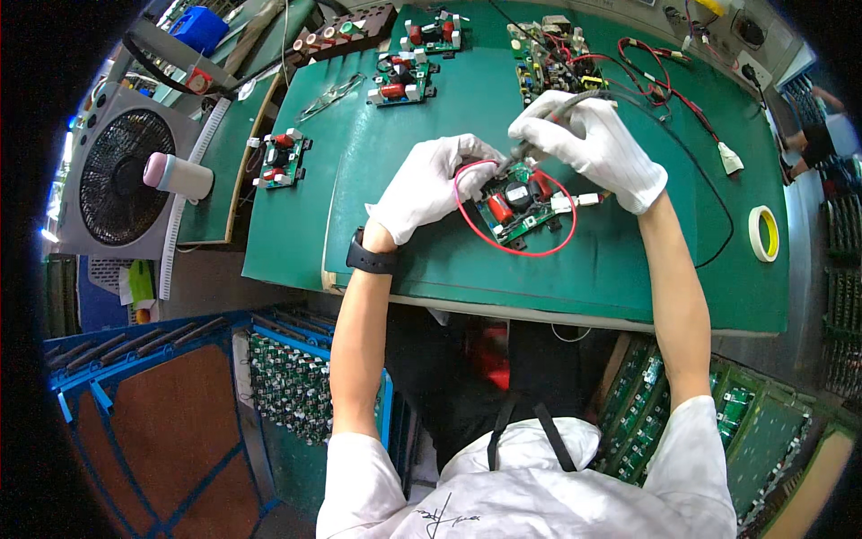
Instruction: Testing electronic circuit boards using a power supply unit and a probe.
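Observation:
A small green circuit board with red and black components lies on the green work mat in front of me. A loop of red wire curves across it. My left hand, in a white glove, is closed at the board's far left edge and pinches the red wire. From the right, my right hand, also gloved, grips what looks like a soldering iron with a dark cable. Its front end points down toward my left fingertips; the exact contact spot is too small to make out.
Similar boards stand at the back and left. A larger populated board and red-black leads lie at the far side. A tape roll is at right; a fan and pink-capped bottle stand left.

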A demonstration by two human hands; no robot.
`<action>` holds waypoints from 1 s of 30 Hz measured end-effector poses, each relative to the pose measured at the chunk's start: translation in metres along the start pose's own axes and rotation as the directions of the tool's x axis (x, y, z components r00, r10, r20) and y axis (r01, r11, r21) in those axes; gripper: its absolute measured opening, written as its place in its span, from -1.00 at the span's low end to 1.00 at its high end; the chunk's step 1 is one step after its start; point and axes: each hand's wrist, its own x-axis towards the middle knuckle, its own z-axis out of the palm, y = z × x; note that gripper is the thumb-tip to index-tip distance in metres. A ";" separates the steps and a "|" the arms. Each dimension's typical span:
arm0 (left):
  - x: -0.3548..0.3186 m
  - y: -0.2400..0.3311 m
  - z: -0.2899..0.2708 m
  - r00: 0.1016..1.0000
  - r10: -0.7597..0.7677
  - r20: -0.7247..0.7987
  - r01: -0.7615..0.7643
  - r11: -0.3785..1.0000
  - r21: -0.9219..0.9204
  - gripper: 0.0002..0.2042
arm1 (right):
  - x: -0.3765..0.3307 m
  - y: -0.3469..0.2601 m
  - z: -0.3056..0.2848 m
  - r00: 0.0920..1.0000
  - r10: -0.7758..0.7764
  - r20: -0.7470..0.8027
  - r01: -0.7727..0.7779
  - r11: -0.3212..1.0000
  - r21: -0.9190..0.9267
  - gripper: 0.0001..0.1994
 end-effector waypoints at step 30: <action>-0.006 0.006 0.004 0.973 0.199 -0.114 -0.175 0.966 0.190 -0.82 | 0.001 0.001 0.014 0.984 -0.023 0.177 0.050 0.987 -0.153 -0.84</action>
